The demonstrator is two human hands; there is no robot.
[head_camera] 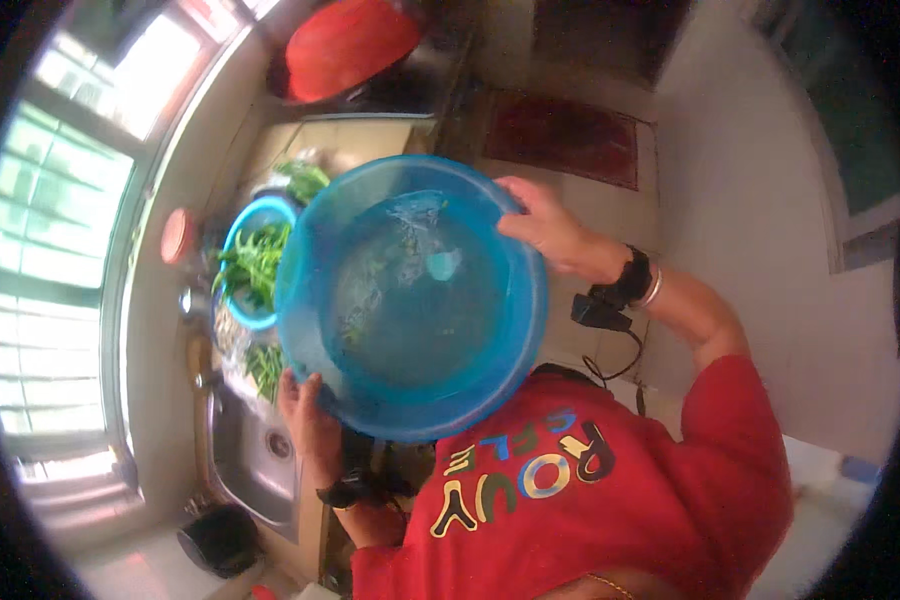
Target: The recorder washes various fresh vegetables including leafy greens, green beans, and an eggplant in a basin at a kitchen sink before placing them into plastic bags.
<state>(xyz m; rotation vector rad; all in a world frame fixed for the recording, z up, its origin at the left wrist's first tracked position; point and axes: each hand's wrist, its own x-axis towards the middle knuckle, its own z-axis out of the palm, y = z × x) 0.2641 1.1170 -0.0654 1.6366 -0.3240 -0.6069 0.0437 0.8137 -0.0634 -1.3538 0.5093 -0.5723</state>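
Observation:
A large blue plastic basin (412, 300) is held up in front of my red shirt, with cloudy water and bits of green leaf in its bottom. My right hand (544, 225) grips its rim at the upper right, thumb over the edge. At the lower left, my left hand (304, 416) holds the opposite side of the rim. Just past the basin's left side stands a smaller blue-rimmed bowl (232, 238) with green leafy vegetables (259, 259) heaped in it; the basin hides part of that bowl.
A stainless steel sink (244, 457) lies below my left hand, near a black pot (219, 538). More greens (264, 367) rest by the sink. A red basin (349, 49) sits at the counter's far end. A dark red mat (562, 136) covers part of the floor.

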